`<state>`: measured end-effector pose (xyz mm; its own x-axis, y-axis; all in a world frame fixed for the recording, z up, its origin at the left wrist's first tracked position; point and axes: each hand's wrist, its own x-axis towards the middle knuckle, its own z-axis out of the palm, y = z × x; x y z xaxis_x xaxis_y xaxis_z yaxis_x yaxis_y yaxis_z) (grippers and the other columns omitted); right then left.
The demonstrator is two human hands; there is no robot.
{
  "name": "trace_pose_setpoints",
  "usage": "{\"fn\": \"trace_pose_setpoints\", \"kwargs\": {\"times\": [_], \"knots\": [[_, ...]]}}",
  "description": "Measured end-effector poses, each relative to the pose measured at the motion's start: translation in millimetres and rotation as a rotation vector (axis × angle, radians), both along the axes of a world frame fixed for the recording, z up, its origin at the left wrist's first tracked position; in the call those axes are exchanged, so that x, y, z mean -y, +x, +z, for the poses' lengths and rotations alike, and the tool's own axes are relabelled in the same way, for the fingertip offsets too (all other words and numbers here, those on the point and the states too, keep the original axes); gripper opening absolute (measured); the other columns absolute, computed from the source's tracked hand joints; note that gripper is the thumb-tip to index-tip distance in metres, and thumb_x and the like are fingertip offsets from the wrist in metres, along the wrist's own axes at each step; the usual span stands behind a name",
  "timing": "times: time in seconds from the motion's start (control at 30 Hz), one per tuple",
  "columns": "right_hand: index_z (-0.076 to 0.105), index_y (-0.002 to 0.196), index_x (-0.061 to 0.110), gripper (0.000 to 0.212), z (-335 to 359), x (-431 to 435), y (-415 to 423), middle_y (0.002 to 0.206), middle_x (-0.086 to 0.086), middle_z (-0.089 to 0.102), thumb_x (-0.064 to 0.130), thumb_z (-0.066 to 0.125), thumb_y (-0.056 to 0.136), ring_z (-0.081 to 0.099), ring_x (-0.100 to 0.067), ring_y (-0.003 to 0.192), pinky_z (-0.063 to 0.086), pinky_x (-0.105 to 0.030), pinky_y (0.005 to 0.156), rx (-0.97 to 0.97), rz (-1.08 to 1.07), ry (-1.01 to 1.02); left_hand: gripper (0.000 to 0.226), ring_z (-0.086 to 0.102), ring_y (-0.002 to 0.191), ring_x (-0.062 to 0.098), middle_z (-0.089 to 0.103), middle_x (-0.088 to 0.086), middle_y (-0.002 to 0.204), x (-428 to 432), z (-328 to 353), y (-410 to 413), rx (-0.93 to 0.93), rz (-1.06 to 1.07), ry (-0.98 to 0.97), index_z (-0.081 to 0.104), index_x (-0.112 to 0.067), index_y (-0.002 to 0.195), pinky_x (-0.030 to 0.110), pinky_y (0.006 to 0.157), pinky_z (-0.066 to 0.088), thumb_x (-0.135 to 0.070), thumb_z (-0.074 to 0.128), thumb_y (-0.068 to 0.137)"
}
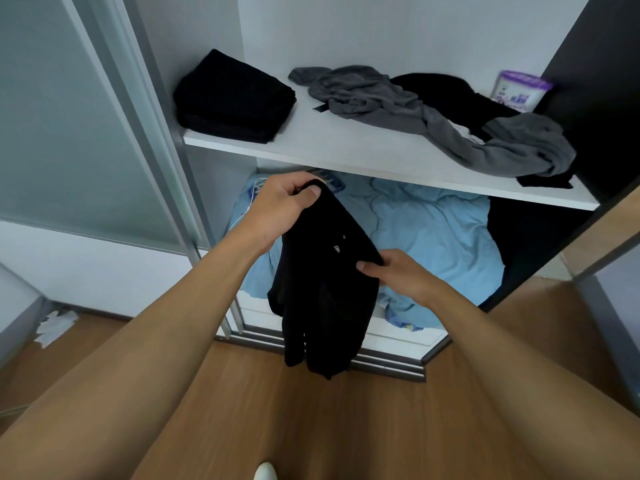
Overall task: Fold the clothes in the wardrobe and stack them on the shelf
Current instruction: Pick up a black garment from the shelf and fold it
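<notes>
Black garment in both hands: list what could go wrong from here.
1. The left hand and right hand only pinch the black garment by its top edge, and it hangs bunched over the floor; a slip could drop it.
2. The crumpled grey clothes reach the front edge of the shelf at the right; laying the garment down beside them may drag them off or nudge the folded black stack.

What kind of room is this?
Probably a bedroom, at an open wardrobe: a white shelf holds a folded black stack and crumpled grey clothes, a sliding door stands left, and light blue bedding lies underneath.
</notes>
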<state>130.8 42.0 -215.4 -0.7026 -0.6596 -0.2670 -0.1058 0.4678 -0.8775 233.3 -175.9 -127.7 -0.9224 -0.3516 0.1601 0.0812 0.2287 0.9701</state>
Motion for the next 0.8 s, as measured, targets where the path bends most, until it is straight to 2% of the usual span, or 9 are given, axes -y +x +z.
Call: {"fn": "trace_pose_setpoints", "kwargs": {"times": [0.07, 0.17, 0.23, 0.33, 0.47, 0.53, 0.63, 0.7, 0.8], "knots": [[0.072, 0.091, 0.0, 0.023, 3, 0, -4, 0.076, 0.0, 0.065, 0.023, 0.069, 0.093, 0.061, -0.016, 0.077, 0.045, -0.026, 0.071, -0.069, -0.184, -0.122, 0.022, 0.07, 0.08, 0.012, 0.074, 0.001, 0.088, 8, -6, -2, 0.04, 0.049, -0.022, 0.074, -0.018, 0.094, 0.02, 0.075, 0.056, -0.009, 0.055, 0.1], [0.066, 0.091, -0.011, 0.028, 16, -4, -11, 0.074, -0.008, 0.06, 0.018, 0.07, 0.089, 0.056, -0.02, 0.069, 0.04, -0.03, 0.065, -0.094, -0.306, -0.203, 0.02, 0.061, 0.072, 0.012, 0.068, 0.006, 0.079, 27, -28, -2, 0.157, 0.12, -0.21, 0.071, -0.01, 0.09, 0.024, 0.07, 0.047, -0.015, 0.054, 0.101], [0.062, 0.091, -0.013, 0.036, 29, -6, -11, 0.071, -0.008, 0.056, 0.022, 0.069, 0.088, 0.053, -0.02, 0.064, 0.037, -0.031, 0.063, -0.132, -0.183, -0.11, 0.021, 0.058, 0.073, 0.019, 0.066, 0.019, 0.081, 37, -48, 0, 0.234, 0.158, -0.278, 0.068, -0.003, 0.092, 0.031, 0.071, 0.043, -0.016, 0.054, 0.101], [0.064, 0.093, -0.008, 0.039, 46, -7, -4, 0.077, -0.009, 0.058, 0.031, 0.066, 0.093, 0.055, -0.022, 0.071, 0.038, -0.034, 0.07, -0.127, 0.069, 0.043, 0.02, 0.061, 0.077, 0.023, 0.065, 0.013, 0.083, 46, -66, 5, 0.249, 0.177, -0.152, 0.066, -0.005, 0.093, 0.034, 0.075, 0.047, -0.019, 0.052, 0.101], [0.063, 0.123, 0.0, 0.036, 49, -14, 6, 0.123, -0.021, 0.067, 0.025, 0.062, 0.097, 0.064, -0.035, 0.116, 0.045, -0.043, 0.105, 0.207, 0.227, 0.115, 0.02, 0.067, 0.08, 0.016, 0.071, 0.002, 0.086, 51, -66, 3, 0.216, 0.176, -0.059, 0.071, -0.019, 0.094, 0.031, 0.076, 0.05, -0.02, 0.052, 0.102], [0.062, 0.127, 0.006, 0.032, 45, -16, 11, 0.125, -0.019, 0.067, 0.017, 0.061, 0.097, 0.066, -0.029, 0.11, 0.05, -0.038, 0.095, 0.242, 0.306, 0.186, 0.022, 0.067, 0.079, 0.016, 0.071, -0.001, 0.084, 47, -61, 2, 0.182, 0.185, -0.052, 0.071, -0.022, 0.091, 0.031, 0.075, 0.05, -0.019, 0.052, 0.101], [0.067, 0.098, 0.008, 0.015, 39, -12, 10, 0.091, -0.014, 0.07, 0.022, 0.065, 0.094, 0.066, -0.02, 0.082, 0.05, -0.024, 0.07, -0.071, 0.294, 0.331, 0.024, 0.066, 0.078, 0.015, 0.07, -0.005, 0.081, 37, -53, 0, 0.125, 0.161, -0.025, 0.072, -0.022, 0.089, 0.029, 0.074, 0.05, -0.015, 0.052, 0.101], [0.054, 0.067, 0.014, 0.032, 34, -11, 0, 0.062, -0.003, 0.054, 0.027, 0.066, 0.093, 0.053, -0.016, 0.061, 0.033, -0.015, 0.051, -0.397, 0.062, 0.337, 0.025, 0.066, 0.077, 0.014, 0.071, -0.004, 0.081, 30, -45, -1, 0.084, 0.108, 0.004, 0.072, -0.02, 0.09, 0.026, 0.073, 0.05, -0.011, 0.052, 0.101], [0.041, 0.058, 0.02, 0.043, 28, -13, -9, 0.056, 0.006, 0.043, 0.029, 0.067, 0.091, 0.041, -0.006, 0.053, 0.028, -0.022, 0.049, -0.549, -0.396, 0.102, 0.022, 0.067, 0.079, 0.015, 0.072, 0.004, 0.084, 24, -35, -3, 0.062, 0.021, -0.047, 0.073, -0.019, 0.094, 0.027, 0.075, 0.051, -0.012, 0.054, 0.101]]}}
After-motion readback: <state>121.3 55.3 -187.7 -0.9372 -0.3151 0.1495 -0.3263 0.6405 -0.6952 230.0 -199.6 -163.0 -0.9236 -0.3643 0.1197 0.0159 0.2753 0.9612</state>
